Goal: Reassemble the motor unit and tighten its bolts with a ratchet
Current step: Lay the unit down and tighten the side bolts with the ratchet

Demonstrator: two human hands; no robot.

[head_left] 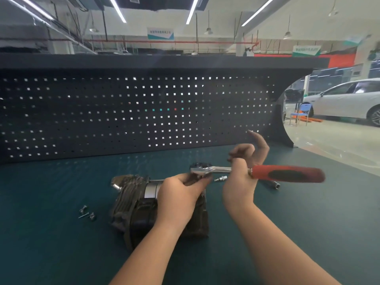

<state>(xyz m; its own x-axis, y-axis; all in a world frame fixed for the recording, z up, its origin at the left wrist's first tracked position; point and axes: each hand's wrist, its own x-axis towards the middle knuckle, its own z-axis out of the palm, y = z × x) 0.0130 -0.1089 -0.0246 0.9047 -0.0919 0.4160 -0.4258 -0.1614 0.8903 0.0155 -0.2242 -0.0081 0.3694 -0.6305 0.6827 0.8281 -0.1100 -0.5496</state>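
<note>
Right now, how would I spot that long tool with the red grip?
Start at the green bench top in front of the dark pegboard. Above the grimy motor unit, the two hands meet around the ratchet. It is the only long tool there with a chrome head and a red and black handle, pointing right.

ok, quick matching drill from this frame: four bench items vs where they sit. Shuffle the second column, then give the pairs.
Things
1. ratchet
2. loose bolts
3. motor unit
4. loose socket

Places
A. on the mat, left of the motor unit
B. on the mat, below the red handle
C. held in the air in both hands
D. on the mat, under the left forearm

Pairs: 1-C, 2-A, 3-D, 4-B
</note>
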